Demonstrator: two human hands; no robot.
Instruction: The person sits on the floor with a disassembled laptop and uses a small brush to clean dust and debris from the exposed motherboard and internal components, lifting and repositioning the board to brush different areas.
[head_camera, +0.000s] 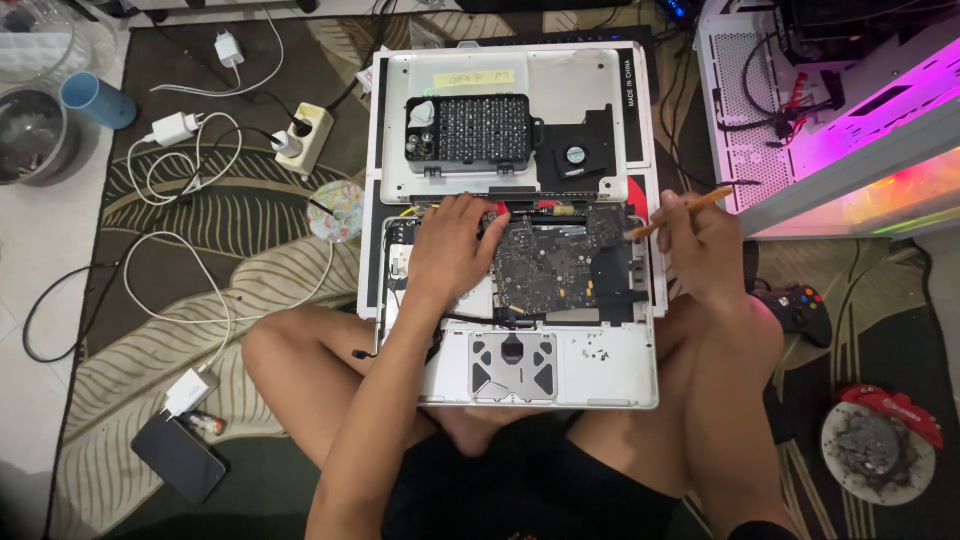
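Observation:
An opened silver laptop (610, 375) lies bottom-up across my crossed legs, its dark logic board (560, 265) exposed. My left hand (452, 245) rests palm-down on the left part of the board, fingers bent near the top edge. My right hand (700, 240) grips an orange-handled screwdriver (690, 208); its tip touches the board's right edge. The removed bottom cover (570, 85) lies beyond the laptop. On it sit a black case of screwdriver bits (470, 130) and a black fan (577, 155).
A power strip (305, 135) with white chargers and cables lies on the leaf-patterned rug at left. A phone (178, 455) lies near my left knee. A game controller (800, 305) and a lit white computer case (830, 110) stand at right.

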